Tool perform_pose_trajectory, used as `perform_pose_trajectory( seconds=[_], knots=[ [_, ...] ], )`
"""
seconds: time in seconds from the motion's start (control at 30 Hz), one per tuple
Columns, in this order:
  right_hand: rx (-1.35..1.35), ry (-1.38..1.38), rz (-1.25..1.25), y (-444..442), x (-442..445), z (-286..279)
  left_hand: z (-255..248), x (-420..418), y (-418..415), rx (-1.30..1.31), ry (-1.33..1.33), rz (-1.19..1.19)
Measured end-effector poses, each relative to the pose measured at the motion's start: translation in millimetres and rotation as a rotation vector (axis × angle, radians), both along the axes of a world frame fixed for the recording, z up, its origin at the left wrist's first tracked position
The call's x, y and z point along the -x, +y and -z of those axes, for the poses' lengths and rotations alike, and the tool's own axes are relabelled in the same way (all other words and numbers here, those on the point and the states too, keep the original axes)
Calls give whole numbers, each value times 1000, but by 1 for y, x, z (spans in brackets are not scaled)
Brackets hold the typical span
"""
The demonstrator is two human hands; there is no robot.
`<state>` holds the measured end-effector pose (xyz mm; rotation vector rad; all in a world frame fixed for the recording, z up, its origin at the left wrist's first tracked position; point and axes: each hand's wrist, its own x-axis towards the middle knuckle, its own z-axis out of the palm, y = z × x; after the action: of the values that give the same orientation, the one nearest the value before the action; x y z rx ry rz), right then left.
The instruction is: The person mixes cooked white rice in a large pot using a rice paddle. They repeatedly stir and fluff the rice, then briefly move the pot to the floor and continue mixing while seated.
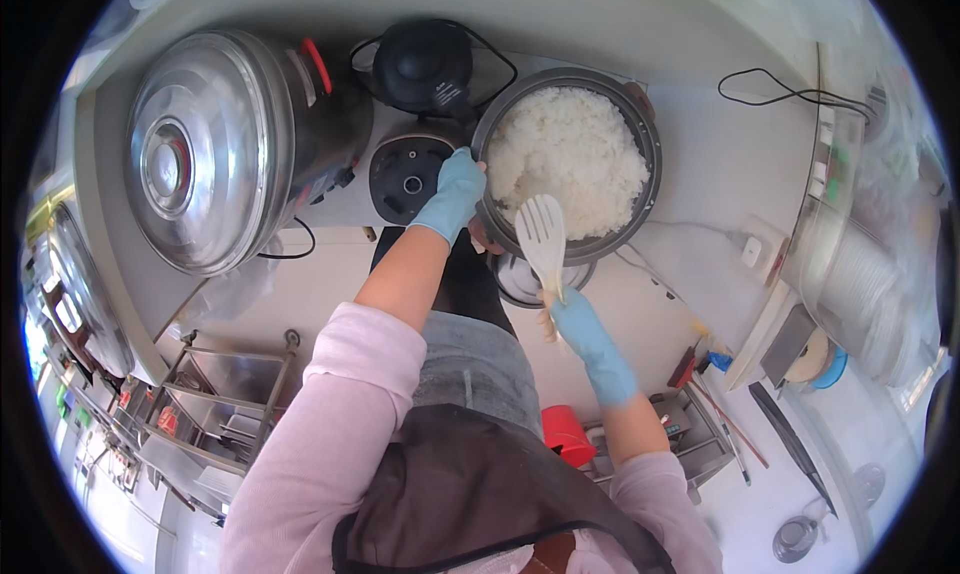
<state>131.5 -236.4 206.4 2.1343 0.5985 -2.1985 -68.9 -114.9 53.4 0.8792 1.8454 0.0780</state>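
Note:
A round dark pot (654,148) holds a large mound of cooked white rice (574,150), with a hollow at its near left. My right hand (581,323), in a light blue glove, grips the handle of a white slotted spatula (541,233), whose head is over the near edge of the rice. My left hand (459,188), also gloved, is at the pot's left rim with bare fingertips against it; whether the fingers grip the rim is hard to tell. Close beside that hand sits a black appliance base (394,180).
Left on the counter stands a big metal vessel with a domed lid (202,154). A black kettle (421,64) with a looped cord is behind the base. A glass lid (517,278) shows below the pot. To the right are a cable (787,94) and a white plug (750,251).

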Motion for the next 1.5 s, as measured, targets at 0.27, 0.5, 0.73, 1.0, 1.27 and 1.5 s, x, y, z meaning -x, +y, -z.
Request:
perform_pose_trajectory(
  seconds=[0.27, 0.5, 0.73, 1.0, 1.27, 1.5],
  knots=[
    [236, 29, 159, 68, 38, 134, -8, 0, 1, -7, -93, -60],
    [228, 473, 723, 74, 49, 159, -5, 0, -2, 30, -108, -75],
    [257, 977, 1156, 55, 45, 163, -10, -5, 4, 44, -105, -42],
    [423, 1689, 1621, 68, 35, 104, -6, -6, 6, 81, -136, -83],
    [379, 1737, 1778, 64, -12, 66, 17, 6, -3, 35, -168, -45],
    [299, 1347, 1443, 43, -37, 36, 0, -1, 4, 70, -103, -24]
  ],
)
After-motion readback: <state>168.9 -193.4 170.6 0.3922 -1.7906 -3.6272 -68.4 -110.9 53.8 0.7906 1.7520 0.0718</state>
